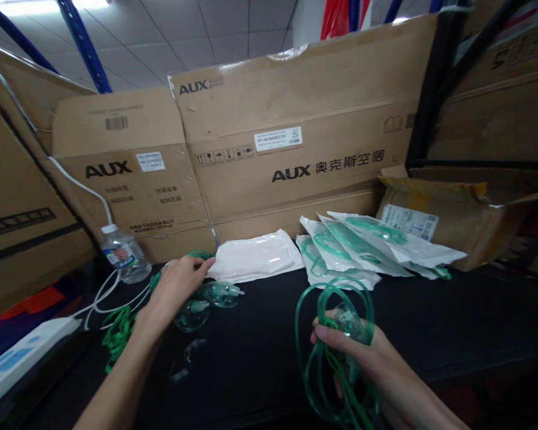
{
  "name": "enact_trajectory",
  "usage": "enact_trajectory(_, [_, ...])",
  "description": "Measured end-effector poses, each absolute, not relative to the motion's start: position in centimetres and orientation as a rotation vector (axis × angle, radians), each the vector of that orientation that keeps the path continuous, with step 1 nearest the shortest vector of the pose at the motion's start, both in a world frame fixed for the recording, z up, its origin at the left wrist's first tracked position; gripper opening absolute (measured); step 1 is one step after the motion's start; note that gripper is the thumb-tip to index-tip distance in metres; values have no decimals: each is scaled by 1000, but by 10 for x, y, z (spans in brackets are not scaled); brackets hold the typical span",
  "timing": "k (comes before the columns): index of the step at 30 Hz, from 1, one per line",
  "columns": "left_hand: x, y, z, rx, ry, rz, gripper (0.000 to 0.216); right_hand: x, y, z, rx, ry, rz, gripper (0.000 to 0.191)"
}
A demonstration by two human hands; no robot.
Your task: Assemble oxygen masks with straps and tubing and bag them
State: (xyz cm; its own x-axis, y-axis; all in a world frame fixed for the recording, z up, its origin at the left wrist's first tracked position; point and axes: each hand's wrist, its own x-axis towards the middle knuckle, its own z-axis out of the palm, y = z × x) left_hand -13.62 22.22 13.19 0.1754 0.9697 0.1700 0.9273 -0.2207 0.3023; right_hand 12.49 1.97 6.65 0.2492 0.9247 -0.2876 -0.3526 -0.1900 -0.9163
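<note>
My right hand [354, 349] is closed round a clear mask with a coil of green tubing [316, 310] that loops up and hangs down from the fist. My left hand [179, 280] reaches forward to the edge of a stack of empty white pouches [255, 257], fingertips touching it; whether they pinch a pouch I cannot tell. Two loose clear masks [206, 301] lie on the black table [260, 358] just right of that hand. More green tubing [116, 331] lies under my left forearm.
Several sealed pouches with green masks [363, 245] are fanned out at the back right. A water bottle [123, 254] stands at the left, with white cables and a power strip [22, 358]. Cardboard boxes [296, 131] wall the back; an opened box [457, 218] sits right.
</note>
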Motion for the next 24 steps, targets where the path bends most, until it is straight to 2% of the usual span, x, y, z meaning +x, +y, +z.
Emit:
enact_trajectory(7, [-141,272,119,2140,1926,380,26,132,23,60,-1131,-656,1376,40])
enact_trajectory(10, [-143,280,119,2059,1893,427,24,137,24,59,-1081,-603,1392,38])
enact_trajectory(17, [-135,271,140,1779,1710,1001,27,146,28,50,-915,-455,1436,27])
enact_trajectory(21, [-119,233,150,1632,1505,1344,32,147,27,49,-830,-456,1479,25])
enact_trajectory(24, [-112,189,141,1563,1409,1461,28,150,24,48,-825,-435,1475,28])
